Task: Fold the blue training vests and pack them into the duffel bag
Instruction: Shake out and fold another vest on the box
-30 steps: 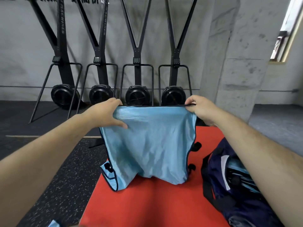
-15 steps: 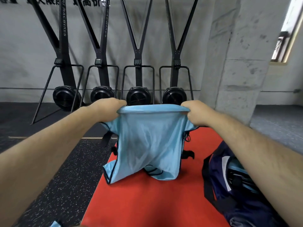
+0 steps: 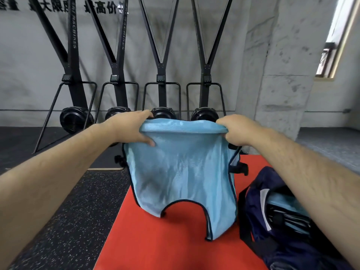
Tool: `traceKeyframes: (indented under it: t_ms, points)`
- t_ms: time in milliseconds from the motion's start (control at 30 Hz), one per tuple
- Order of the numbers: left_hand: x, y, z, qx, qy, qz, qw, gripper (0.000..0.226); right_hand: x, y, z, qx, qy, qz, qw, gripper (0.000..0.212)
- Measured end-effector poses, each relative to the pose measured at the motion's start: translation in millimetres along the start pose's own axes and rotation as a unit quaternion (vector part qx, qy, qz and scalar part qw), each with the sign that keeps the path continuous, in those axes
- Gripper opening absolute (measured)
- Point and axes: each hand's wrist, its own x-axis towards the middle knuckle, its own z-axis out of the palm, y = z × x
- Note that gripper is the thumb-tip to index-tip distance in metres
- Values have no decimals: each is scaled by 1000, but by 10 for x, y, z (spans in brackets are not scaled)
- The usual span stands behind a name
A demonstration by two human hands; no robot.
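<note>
Vest (image 3: 181, 172) is held up mid-frame, hanging flat from its top edge over the red mat (image 3: 165, 248). Left hand (image 3: 132, 129) grips the top left corner, thumb on the near face and fingers over the edge. Right hand (image 3: 235, 129) is curled tight round the top right corner. Both hands are clamped on the cloth, set apart and roughly level. The curved cut-out hangs at the bottom. Can't tell if the lowest strap tip touches the mat. Black clips (image 3: 242, 170) dangle at the side seams.

Step in hand, my read: spreading the vest out before a fold.
- Keep the top edge taut and level so both side seams hang straight. The top hem is rolled over a bit and needs flattening.
- Lower it onto the mat so it lies flat, or bring the hands together to halve it seam to seam.
- Tuck the clips inside the fold so they don't snag.
- Mesh looks thin and slippery, so it will likely slide out of a loose fold. Press the creases.

Edges and room:
- Bare mat below and to lower left of the vest looks enough to lay it out.
- Mat's left edge meets black speckled floor (image 3: 68, 221). Keep the cloth off it.
- Bag (image 3: 253, 203) sits lower right, just beside the vest's right edge, mouth open with light blue cloth (image 3: 282, 203) already inside.
- The right forearm crosses above the bag, so it's a short path in.
- Machines (image 3: 161, 94) stand along the back wall, well behind.
</note>
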Motion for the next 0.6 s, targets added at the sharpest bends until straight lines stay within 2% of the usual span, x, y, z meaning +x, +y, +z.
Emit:
traceKeyframes:
  t_ms: [100, 200, 367, 467, 567, 600]
  points:
    - [36, -58, -9, 47, -27, 16, 998, 35, -6, 87, -47, 24, -7, -3, 1000, 29]
    - [-9, -145, -12, 0, -27, -11, 1000, 21, -30, 115, -48, 65, 1, 34, 997, 29]
    - [-80, -133, -96, -46, 9, -66, 997, 24, -32, 84, 38, 195, 13, 56, 979, 31]
    - [-101, -137, -118, -38, 8, -76, 996, 24, -96, 50, 37, 218, 11, 41, 975, 6]
    - [-149, -122, -89, -58, 2, -70, 996, 28, -180, 53, -29, 124, -2, 22, 992, 37]
    - [-171, -107, -103, -75, 1, -61, 995, 36, -210, 47, -53, 85, -7, 14, 996, 40]
